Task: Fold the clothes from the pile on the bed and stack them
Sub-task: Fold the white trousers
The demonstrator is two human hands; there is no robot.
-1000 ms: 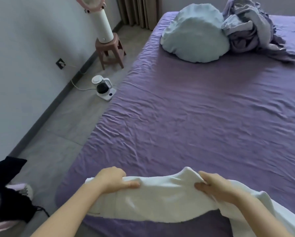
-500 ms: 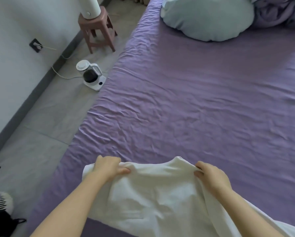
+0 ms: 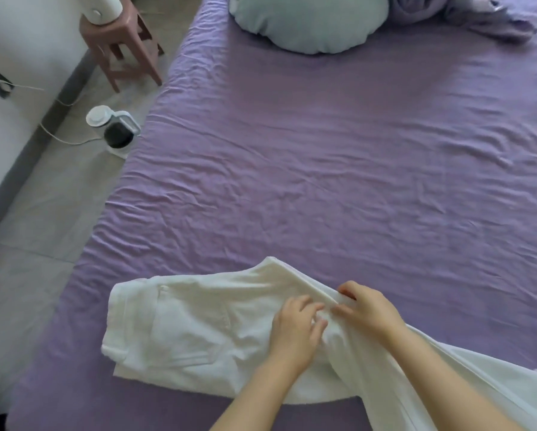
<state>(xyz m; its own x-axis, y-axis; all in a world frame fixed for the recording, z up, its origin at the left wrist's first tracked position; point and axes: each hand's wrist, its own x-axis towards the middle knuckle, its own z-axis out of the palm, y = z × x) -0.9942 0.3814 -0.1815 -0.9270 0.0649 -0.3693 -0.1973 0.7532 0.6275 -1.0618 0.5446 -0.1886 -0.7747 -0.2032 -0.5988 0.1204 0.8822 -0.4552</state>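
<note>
The white cotton trousers point(image 3: 198, 331) lie on the wrinkled purple bedsheet point(image 3: 323, 181) at six o'clock, waistband toward nine. My right hand point(image 3: 369, 312) pinches the crotch seam; my left hand point(image 3: 295, 331) rests beside it with fingers bent into the cloth, whether gripping I cannot tell. I should pull the seam taut so both legs align before folding. The crumpled lilac clothes pile point(image 3: 466, 17) waits at one o'clock.

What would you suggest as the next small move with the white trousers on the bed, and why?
Probably smooth the bunched crotch flat. Both hands, left hand and right hand, meet at the crease of the white trousers; the waist end lies spread on the purple sheet, while the legs trail off crumpled to the right.
</note>
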